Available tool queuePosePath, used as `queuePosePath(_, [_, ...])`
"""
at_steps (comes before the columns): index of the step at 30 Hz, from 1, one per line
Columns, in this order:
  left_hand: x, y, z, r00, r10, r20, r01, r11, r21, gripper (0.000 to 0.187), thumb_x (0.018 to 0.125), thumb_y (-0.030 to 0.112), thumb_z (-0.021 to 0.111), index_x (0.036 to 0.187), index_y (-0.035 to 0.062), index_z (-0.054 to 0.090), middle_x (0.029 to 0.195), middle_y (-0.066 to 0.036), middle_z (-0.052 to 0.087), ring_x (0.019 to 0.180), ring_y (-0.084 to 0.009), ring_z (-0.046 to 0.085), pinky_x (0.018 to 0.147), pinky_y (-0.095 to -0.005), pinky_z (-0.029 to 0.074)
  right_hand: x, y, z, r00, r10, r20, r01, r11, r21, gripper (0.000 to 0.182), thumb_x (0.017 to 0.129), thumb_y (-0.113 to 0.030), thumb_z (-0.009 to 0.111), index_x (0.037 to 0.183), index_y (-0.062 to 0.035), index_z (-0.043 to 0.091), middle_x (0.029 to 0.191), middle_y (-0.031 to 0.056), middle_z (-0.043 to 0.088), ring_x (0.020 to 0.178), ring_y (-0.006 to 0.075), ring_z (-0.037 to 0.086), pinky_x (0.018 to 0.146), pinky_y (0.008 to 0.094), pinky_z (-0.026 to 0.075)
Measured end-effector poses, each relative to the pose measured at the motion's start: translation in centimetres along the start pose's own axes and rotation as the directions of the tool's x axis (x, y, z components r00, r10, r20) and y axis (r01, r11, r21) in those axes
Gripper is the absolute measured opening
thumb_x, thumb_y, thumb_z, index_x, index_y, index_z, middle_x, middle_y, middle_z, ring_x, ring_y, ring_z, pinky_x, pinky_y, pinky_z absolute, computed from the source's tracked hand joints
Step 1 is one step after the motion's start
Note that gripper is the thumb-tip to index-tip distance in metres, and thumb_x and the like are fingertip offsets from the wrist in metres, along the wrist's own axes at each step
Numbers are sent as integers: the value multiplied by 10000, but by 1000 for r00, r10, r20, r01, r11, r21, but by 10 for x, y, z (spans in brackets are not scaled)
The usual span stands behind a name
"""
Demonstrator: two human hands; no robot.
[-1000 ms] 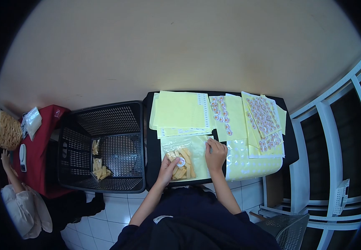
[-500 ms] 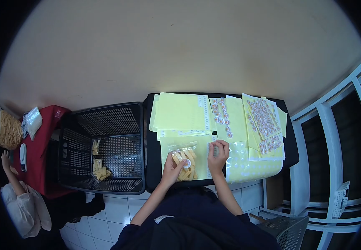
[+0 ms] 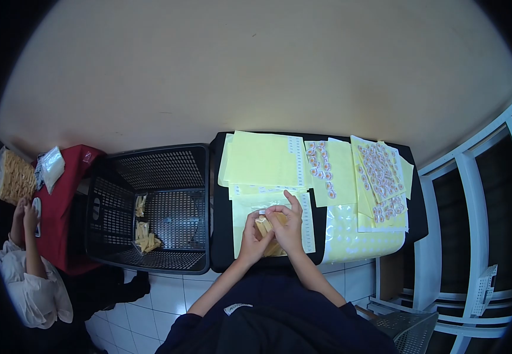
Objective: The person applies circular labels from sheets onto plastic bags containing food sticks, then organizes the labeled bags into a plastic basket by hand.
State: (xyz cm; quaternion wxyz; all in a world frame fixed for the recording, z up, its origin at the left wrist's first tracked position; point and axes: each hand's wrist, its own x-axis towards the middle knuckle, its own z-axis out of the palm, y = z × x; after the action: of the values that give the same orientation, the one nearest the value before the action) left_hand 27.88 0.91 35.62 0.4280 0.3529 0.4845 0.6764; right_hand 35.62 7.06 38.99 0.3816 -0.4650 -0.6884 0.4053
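Observation:
Between my hands is a clear bag of pale snack sticks (image 3: pixel 275 248), over a yellow sheet (image 3: pixel 241 206) on the black table. My left hand (image 3: pixel 254 239) is closed around the bag's left side. My right hand (image 3: pixel 288 229) pinches near the bag's top, where a small white label (image 3: pixel 262 212) shows at the fingertips; its index finger points up. The fingers hide much of the bag. Yellow sheets (image 3: pixel 265 159) lie stacked behind. To the right are sheets with round stickers (image 3: pixel 380 171) and a clear sticker sheet (image 3: pixel 350 242).
Left of the table stands a black crate (image 3: pixel 179 259) with several snack bags (image 3: pixel 146 239) inside. Farther left, a person (image 3: pixel 34 283) is at a red-covered table (image 3: pixel 61 206) bearing a large snack bag (image 3: pixel 15 177). White metal racks (image 3: pixel 471 206) stand at the right.
My right hand has moved left onto the bag's top, and my left hand has shifted to its side. The round sticker on the bag's front is now hidden. The other person's hands have come together.

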Motion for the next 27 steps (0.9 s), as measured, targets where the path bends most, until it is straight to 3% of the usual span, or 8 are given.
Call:
queuePosePath(7, [-2,4,2,1000,12,13,-12,999,38,444,722,-26,561,1100,7,330,1024,-102,440,996,-163,440,860,-275,356,0,0,0,999,-17,29,17,1000,-14,110,695,-197,644,741,-98,632,1284,131,327,1222,337,214,980,467,133])
queuePosePath(13, [-4,12,7,1000,20,17,-21,998,67,463,725,-9,566,1123,4,329,1084,-124,436,1041,-174,429,889,-285,346,-3,-8,1,990,-131,-43,126,988,-94,118,677,-193,659,688,-86,611,1272,134,339,1205,340,241,969,463,157])
queuePosePath(16, [-8,20,10,1000,11,25,-13,995,95,457,723,-13,564,1118,-6,335,1096,-125,434,1051,-178,426,903,-296,339,-6,-9,-1,985,-148,-88,143,988,-61,124,652,-159,683,639,-75,593,1249,159,350,1153,330,327,940,443,238])
queuePosePath(19, [-14,27,7,992,92,89,-96,995,42,425,745,30,555,1111,-6,342,1095,-122,435,1040,-175,434,895,-293,343,-10,-11,-7,983,-153,-99,162,983,86,221,617,-59,708,794,-34,579,1217,174,371,1109,272,397,887,369,353])
queuePosePath(21, [-17,35,0,987,54,148,-25,981,-190,355,786,96,506,1099,2,368,1050,-103,457,1069,-173,409,924,-283,303,-15,-17,-11,975,-168,-143,200,946,254,460,599,-5,711,996,-27,479,1171,172,393,1056,224,442,841,320,399])
queuePosePath(22, [-21,40,1,997,5,77,7,986,-164,236,836,155,464,1014,3,437,954,-79,512,961,-134,467,851,-254,355,-19,-23,-14,974,-165,-153,200,947,251,460,599,-5,711,996,-27,479,1171,172,393,1056,224,442,841,320,399])
queuePosePath(24, [-26,40,-3,995,-45,87,55,992,-112,186,847,144,456,968,3,456,914,-64,526,892,-108,479,799,-235,370,-31,-35,-20,992,-50,-119,95,905,414,536,622,-31,711,1062,-10,405,1116,158,426,983,203,494,810,312,423])
queuePosePath(27, [-30,40,-3,995,-76,71,81,995,-63,129,874,124,434,873,5,485,818,-29,548,734,-44,476,671,-198,388,-48,-39,-31,994,81,-76,-41,903,429,532,644,-3,689,1084,10,390,1048,150,479,906,173,532,768,280,440])
